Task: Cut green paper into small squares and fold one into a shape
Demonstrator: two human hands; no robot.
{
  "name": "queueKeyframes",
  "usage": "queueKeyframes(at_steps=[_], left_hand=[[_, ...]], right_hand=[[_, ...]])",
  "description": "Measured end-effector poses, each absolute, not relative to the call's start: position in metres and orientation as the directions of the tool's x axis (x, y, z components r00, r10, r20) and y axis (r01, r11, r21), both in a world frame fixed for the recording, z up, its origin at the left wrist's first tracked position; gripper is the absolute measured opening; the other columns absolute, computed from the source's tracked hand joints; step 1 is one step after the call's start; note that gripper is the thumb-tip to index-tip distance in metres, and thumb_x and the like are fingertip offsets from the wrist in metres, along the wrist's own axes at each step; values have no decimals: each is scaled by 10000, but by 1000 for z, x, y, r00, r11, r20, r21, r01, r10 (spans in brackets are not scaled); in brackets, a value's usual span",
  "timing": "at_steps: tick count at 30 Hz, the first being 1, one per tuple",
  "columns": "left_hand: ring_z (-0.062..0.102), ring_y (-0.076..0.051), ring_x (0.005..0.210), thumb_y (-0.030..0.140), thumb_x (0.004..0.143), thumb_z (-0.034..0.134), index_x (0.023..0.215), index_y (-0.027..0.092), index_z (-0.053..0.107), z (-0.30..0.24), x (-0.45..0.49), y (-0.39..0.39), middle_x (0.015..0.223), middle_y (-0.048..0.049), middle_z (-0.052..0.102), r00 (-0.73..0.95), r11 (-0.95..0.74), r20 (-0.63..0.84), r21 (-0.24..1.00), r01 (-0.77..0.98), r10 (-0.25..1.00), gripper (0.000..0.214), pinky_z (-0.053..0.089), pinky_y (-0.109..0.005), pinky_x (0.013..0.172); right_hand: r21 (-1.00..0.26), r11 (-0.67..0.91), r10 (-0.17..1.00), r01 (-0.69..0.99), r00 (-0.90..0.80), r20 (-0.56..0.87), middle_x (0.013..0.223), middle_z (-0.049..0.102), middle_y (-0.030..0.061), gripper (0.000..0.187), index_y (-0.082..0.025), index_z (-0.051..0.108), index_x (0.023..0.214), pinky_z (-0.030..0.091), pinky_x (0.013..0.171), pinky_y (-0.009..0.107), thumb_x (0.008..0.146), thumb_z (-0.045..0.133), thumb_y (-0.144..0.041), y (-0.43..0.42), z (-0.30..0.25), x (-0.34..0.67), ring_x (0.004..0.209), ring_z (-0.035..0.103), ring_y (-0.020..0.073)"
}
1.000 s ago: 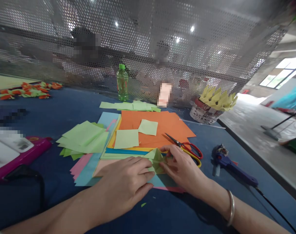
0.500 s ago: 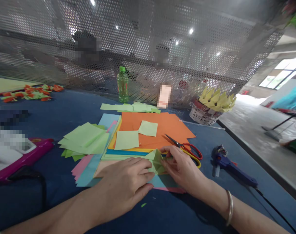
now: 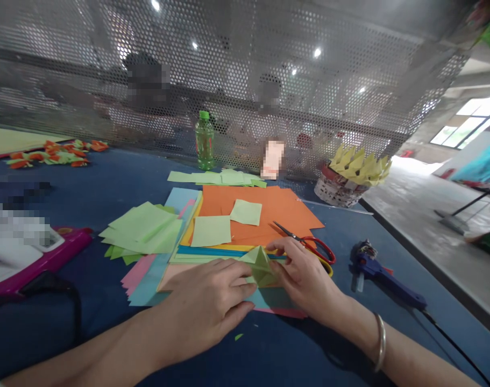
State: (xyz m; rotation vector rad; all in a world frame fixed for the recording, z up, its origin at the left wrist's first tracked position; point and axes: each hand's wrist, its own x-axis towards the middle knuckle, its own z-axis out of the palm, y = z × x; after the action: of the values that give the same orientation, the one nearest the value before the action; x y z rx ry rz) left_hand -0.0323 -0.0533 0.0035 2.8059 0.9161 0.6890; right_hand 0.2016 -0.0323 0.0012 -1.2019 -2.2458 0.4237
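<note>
A small light green folded paper [image 3: 261, 264] lies on a stack of coloured sheets [image 3: 245, 215] on the blue table [image 3: 119, 177]. My left hand [image 3: 208, 301] presses its fingers on the paper's left side. From the other side, my right hand [image 3: 305, 277] pinches the paper's right part with closed fingers. A peak of the fold stands up between both hands. Red-handled scissors [image 3: 311, 244] lie just beyond my right hand on the orange sheets.
A pile of green paper squares [image 3: 143, 231] lies at the left. A blue glue gun [image 3: 380, 274] with its cord rests at the right. A green bottle [image 3: 204, 141], a basket with yellow paper points [image 3: 352, 174], a pink case [image 3: 30, 252] and a perforated metal screen [image 3: 245, 80] stand around.
The view has shifted slightly. My right hand's fingers have moved a little along the folded green paper; my left hand stays pressed on it.
</note>
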Motion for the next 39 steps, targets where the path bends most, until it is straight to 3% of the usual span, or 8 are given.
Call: queueKeyframes(at_steps=[9, 14, 23, 30, 35, 39], left_hand=[[627, -210, 1006, 278, 950, 520, 1067, 236, 701, 3, -33, -54, 1091, -57, 671, 713, -807, 380, 242, 539, 589, 219, 507, -346, 862], [626, -214, 1019, 275, 954, 514, 1081, 241, 696, 2, -33, -53, 1092, -52, 673, 718, -806, 368, 249, 536, 591, 225, 504, -355, 870], [624, -215, 1038, 252, 949, 516, 1101, 227, 687, 4, -32, -53, 1107, -65, 671, 724, -808, 361, 261, 528, 589, 230, 501, -353, 908], [631, -205, 1005, 260, 960, 505, 1094, 229, 688, 4, -33, -53, 1070, -61, 677, 720, -819, 393, 228, 527, 572, 229, 504, -325, 868], [628, -212, 1000, 283, 960, 508, 1085, 234, 694, 1, -33, -53, 1083, -60, 675, 719, -813, 385, 203, 545, 579, 229, 499, -329, 852], [626, -218, 1011, 290, 969, 487, 1100, 245, 684, 0, -34, -53, 1115, -49, 671, 720, -806, 371, 185, 562, 587, 241, 495, -354, 853]], right_hand=[[-500, 596, 803, 628, -471, 366, 1055, 604, 67, 189, -229, 530, 1059, 477, 866, 349, 929, 452, -117, -32, 2, 202, 1015, 572, 205], [-498, 561, 828, 661, -446, 340, 1081, 613, 61, 178, -236, 530, 1062, 482, 884, 356, 901, 540, -161, -32, 2, 201, 1055, 578, 214], [-510, 527, 850, 680, -408, 333, 1106, 592, 64, 367, -236, 491, 1180, 509, 845, 331, 845, 630, -183, -27, -6, 188, 1014, 601, 202], [-497, 583, 812, 642, -435, 390, 1118, 582, 62, 377, -217, 480, 1177, 490, 842, 301, 843, 496, -44, -24, -4, 187, 933, 599, 165], [-500, 539, 840, 678, -382, 387, 1094, 602, 64, 404, -222, 489, 1199, 480, 761, 295, 842, 481, -34, -21, -7, 196, 802, 600, 159], [-521, 566, 823, 639, -404, 399, 1114, 604, 57, 457, -238, 545, 1165, 464, 727, 255, 808, 447, 29, -19, -7, 200, 840, 603, 151]])
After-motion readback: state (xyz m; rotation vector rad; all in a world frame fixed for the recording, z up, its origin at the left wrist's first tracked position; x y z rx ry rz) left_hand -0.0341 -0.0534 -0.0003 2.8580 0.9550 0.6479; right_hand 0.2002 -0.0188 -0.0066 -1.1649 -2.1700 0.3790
